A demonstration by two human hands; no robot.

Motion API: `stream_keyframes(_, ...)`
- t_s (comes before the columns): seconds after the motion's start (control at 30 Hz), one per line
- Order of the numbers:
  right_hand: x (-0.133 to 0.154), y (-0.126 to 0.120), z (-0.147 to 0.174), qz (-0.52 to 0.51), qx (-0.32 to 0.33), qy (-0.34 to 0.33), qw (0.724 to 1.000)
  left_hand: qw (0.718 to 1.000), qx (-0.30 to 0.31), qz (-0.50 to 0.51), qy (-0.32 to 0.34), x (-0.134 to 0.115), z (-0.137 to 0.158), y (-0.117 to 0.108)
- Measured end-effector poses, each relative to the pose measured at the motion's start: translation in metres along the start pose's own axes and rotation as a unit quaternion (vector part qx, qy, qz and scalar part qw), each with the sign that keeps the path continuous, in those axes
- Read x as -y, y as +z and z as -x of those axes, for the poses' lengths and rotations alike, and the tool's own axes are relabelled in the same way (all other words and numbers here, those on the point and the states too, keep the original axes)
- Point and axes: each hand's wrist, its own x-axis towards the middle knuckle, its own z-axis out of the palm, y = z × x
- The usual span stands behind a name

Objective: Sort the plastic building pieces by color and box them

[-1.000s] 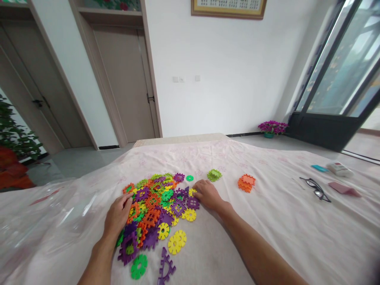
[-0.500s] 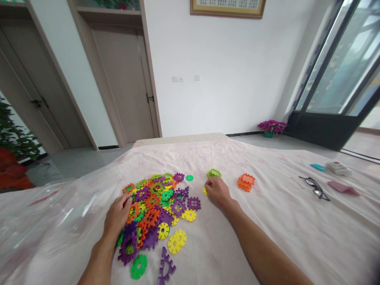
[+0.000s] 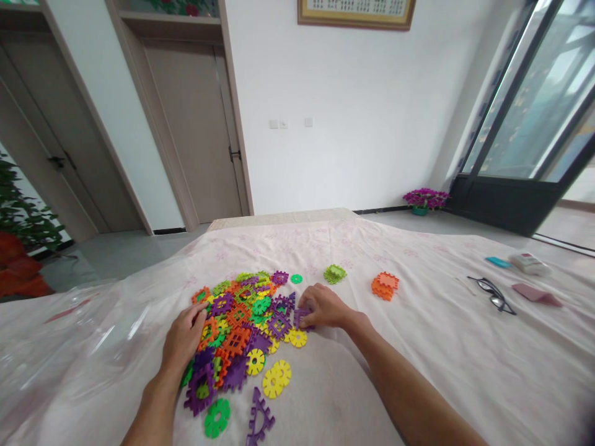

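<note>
A heap of plastic building pieces in purple, orange, green and yellow lies on the cloth, some square and notched, others round like flowers. At its left edge rests my left hand, loosely bent, fingers apart, touching the outer pieces and holding nothing visible. My right hand is at the right side of the heap, thumb and fingers closed on a purple square piece, partly hidden by them. Just below are a yellow flower disc and two overlapping yellow discs. A purple triangular piece lies nearest me.
Beyond my right hand sit a small stack of lime-green pieces and a stack of orange pieces. Black-framed glasses, a pink cloth and a white packet lie far right. Clear plastic wrapping spreads at left.
My right hand has moved left and toward me, from beside the lime-green stack onto the purple square. The yellow piece near its fingers is no longer visible. My left hand stays put.
</note>
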Motion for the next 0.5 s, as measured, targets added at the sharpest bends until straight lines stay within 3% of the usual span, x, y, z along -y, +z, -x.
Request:
stream_keyframes(0.23, -0.013, 0.006, -0.006, -0.189, -0.012, 0.1, 0.977, 1.0, -0.002, -0.006, -0.004, -0.002, 0.0, -0.001)
stream_keyframes(0.33, -0.024, 0.007, -0.009, -0.233, -0.112, 0.137, 0.956, 1.0, -0.001, -0.006, -0.005, -0.002, 0.0, -0.001)
stream_keyframes(0.5, -0.045, 0.015, -0.015, -0.379, -0.27, 0.196, 0.863, 1.0, 0.0, -0.001, 0.003, -0.001, 0.0, 0.0)
